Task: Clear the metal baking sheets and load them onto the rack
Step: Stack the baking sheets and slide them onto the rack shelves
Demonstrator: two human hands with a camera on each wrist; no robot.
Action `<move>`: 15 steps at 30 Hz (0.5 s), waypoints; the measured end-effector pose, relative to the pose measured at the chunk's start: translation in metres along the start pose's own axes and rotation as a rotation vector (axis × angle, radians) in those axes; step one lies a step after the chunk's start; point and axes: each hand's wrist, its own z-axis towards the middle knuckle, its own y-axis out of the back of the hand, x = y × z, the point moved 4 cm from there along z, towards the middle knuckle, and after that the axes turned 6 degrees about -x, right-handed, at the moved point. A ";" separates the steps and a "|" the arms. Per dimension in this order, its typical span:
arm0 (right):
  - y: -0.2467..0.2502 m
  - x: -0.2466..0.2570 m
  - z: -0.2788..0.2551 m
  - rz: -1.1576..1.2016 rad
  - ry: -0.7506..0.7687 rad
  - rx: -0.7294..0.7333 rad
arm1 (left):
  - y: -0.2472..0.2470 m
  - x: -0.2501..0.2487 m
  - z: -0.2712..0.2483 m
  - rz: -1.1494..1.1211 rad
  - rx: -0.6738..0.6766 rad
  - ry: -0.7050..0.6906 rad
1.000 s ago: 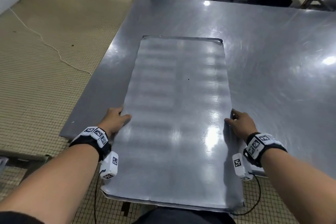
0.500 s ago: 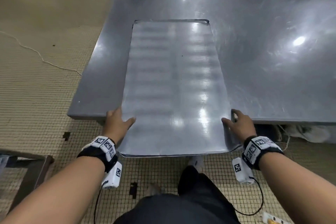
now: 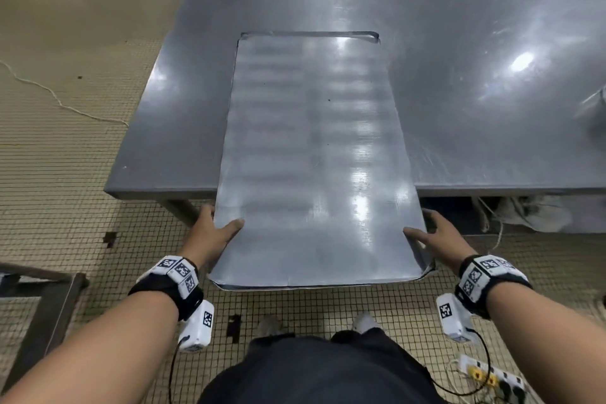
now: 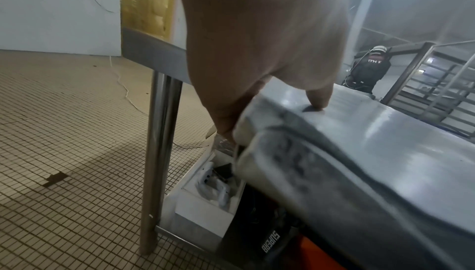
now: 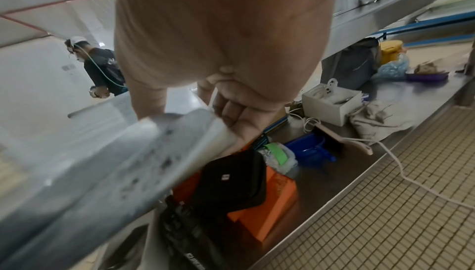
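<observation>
Left hand (image 3: 210, 236) gripping the left long edge of the baking sheet (image 3: 311, 154); thumb lying on top, fingers (image 4: 226, 120) curled under the rim; right hand (image 3: 439, 239) gripping the right long edge the same way, thumb on top, fingers (image 5: 239, 116) tucked below; both clenched on the metal, one on each side, near the close end.

Sheet lying flat between the two hands; long way running straight ahead, away from the fingers; far end resting on the counter (image 3: 475, 92), close end sticking out past the counter edge over the tiled floor (image 3: 65, 190); looks bare on top.

Both hands about the same way along, so neither nearer than the other; most of the sheet lying ahead of the fingers, so probably front-heavy once off the counter; likely to dip at the far end unless held tight and level.

Metal rack (image 4: 437, 83) seen in the left wrist view, far ahead and to the right of the left fingers; not seen from the head; next step, at a guess, lifting the sheet free and carrying it there.
</observation>
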 end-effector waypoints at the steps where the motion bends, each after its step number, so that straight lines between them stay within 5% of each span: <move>1: 0.007 -0.006 0.000 -0.003 -0.005 0.007 | -0.007 -0.002 -0.003 -0.003 0.007 0.007; 10: 0.070 -0.039 0.010 -0.047 -0.016 0.053 | -0.064 -0.036 -0.022 0.000 0.063 -0.039; 15: 0.084 -0.015 0.042 -0.210 0.091 -0.061 | -0.078 -0.056 -0.016 -0.024 -0.073 -0.008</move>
